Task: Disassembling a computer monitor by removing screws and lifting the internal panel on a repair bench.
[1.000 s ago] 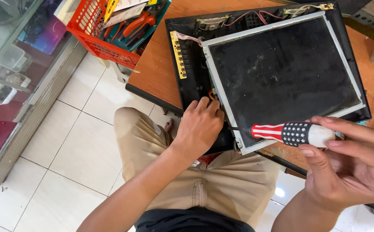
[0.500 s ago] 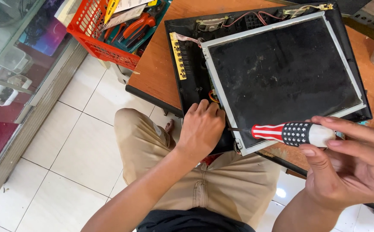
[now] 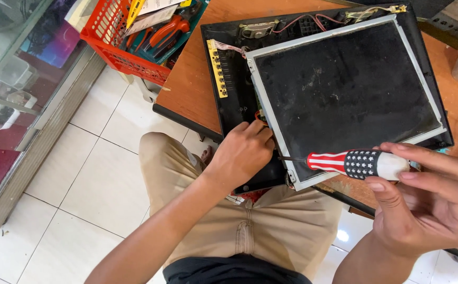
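Right hand (image 3: 424,205) is wrapped around a screwdriver (image 3: 355,163), fingers and thumb closed on the fat handle, which is striped red and white with a starred dark band and a white butt. The thin shaft runs level to the left and its tip sits at the near-left corner of the screen panel's (image 3: 345,94) metal frame, right beside the left hand. Left hand (image 3: 242,155) lies knuckles-up, fingers curled down onto the black back shell (image 3: 234,100) just beside that same corner; whether it pinches anything under the fingers cannot be told. The panel is a dark, dusty rectangle in a silver frame, lying askew inside the open black shell. A narrow yellow circuit strip (image 3: 218,68) lies along the shell's left side, thin wires (image 3: 302,21) loop across its far edge. All of this rests on a brown wooden table (image 3: 192,89). Far left on the table stands a red plastic basket (image 3: 118,44) with orange-handled pliers (image 3: 166,31) inside. Below, tan trousers (image 3: 271,226) and a white tiled floor (image 3: 81,173).
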